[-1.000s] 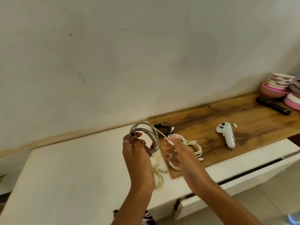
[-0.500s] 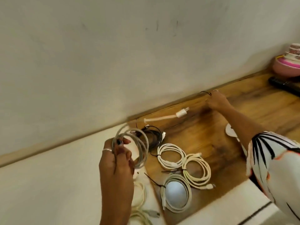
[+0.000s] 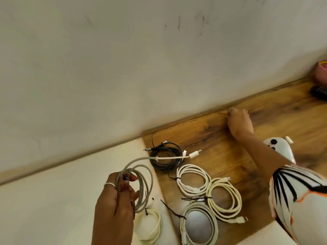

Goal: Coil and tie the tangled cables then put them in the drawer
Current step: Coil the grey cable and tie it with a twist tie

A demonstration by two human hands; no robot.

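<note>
I see my left hand [image 3: 116, 197] gripping the grey coiled cable [image 3: 141, 183] at near left, its loose plug end pointing right, while my right hand [image 3: 238, 122], far right by the wall, pinches something too small to identify.

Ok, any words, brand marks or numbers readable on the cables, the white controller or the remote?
None can be read.
White controller: only dark buttons show, no legible marking.
Black remote: blurred at the frame edge.
Coiled cables, such as the black coil: no print visible.
</note>
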